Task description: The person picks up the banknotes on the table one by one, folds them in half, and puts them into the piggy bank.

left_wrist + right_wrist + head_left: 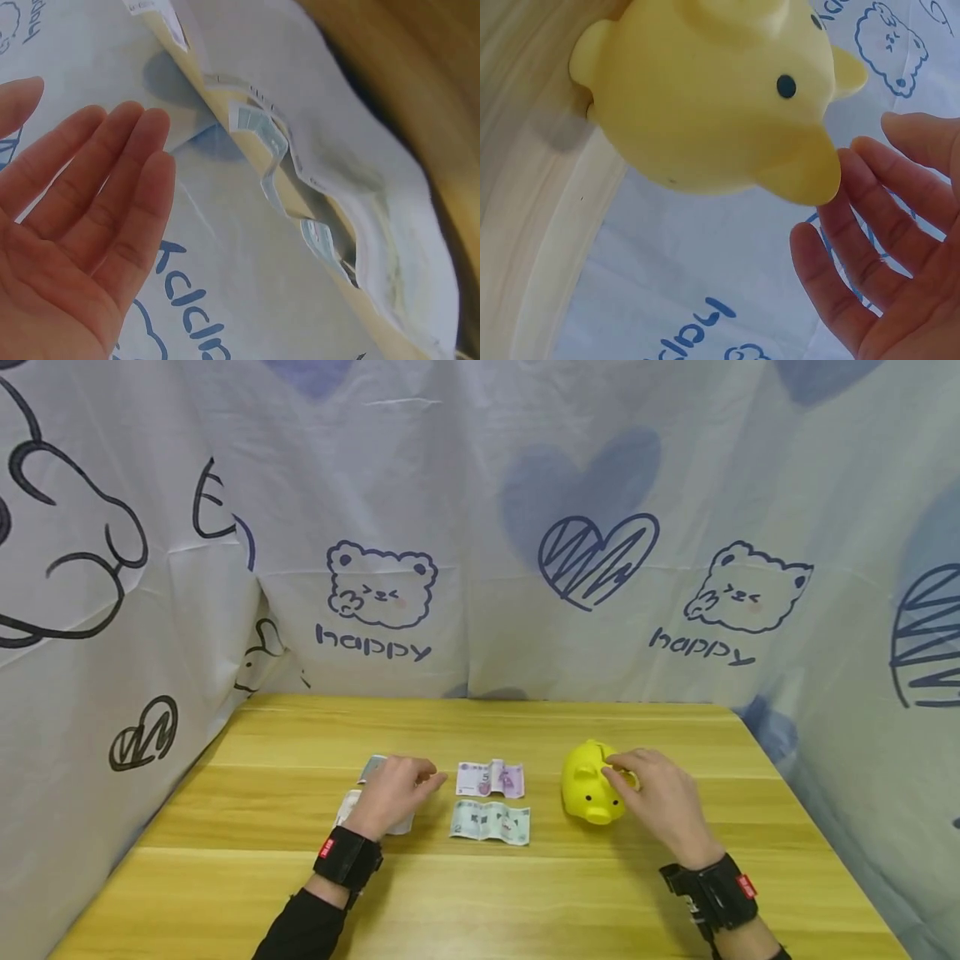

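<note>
A yellow piggy bank [585, 789] stands upright on the table, its snout toward me. My right hand [663, 797] is at its upper right side. In the right wrist view those loosely bent fingers [881, 221] come up to the pig's ear [802, 169]; whether they touch it I cannot tell. No object shows between them. My left hand [393, 789] hovers over two banknotes, a bluish one [370, 768] and a pale one [403, 825], hiding parts of both. Its fingers are relaxed and hold nothing. Right of it lie a purple banknote [470, 779] and a greenish banknote [480, 821], both creased.
The wooden table [525, 902] reaches back to a white cloth [480, 610] printed with hearts, bears and lettering. That cloth hangs at the back and both sides. Black bands [348, 860] are strapped round both wrists.
</note>
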`<state>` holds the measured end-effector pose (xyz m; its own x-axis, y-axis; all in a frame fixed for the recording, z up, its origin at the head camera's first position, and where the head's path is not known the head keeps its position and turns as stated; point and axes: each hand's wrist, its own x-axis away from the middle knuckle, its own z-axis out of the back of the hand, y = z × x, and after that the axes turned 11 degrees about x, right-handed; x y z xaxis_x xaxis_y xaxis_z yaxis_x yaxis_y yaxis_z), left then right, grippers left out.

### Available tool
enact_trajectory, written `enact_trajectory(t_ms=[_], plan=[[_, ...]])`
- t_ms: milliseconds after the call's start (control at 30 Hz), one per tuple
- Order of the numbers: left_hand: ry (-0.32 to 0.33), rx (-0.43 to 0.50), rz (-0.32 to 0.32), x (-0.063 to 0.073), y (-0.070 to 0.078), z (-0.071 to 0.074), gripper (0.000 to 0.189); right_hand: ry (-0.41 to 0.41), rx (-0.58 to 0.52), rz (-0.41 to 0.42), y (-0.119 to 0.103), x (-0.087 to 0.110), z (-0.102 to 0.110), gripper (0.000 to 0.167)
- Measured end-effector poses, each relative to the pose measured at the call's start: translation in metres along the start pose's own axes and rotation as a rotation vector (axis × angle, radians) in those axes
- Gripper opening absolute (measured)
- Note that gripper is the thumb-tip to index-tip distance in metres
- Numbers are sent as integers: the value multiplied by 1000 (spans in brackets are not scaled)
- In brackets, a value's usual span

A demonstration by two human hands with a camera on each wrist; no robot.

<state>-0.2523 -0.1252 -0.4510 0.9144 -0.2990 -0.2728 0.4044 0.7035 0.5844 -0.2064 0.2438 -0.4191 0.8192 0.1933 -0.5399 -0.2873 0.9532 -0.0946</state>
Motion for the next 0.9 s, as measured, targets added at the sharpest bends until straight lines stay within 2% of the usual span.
enact_trajectory(t_ms=[367,667,900], plan=[[-50,7,-18,0,3,-8,26,26,-15,42,-16,-1,0,18],[-80,8,-128,-2,7,-18,17,42,15,107,-42,-5,-5,19],[-153,21,-154,1,9,-22,28,36,27,146,-58,-3,-14,17]])
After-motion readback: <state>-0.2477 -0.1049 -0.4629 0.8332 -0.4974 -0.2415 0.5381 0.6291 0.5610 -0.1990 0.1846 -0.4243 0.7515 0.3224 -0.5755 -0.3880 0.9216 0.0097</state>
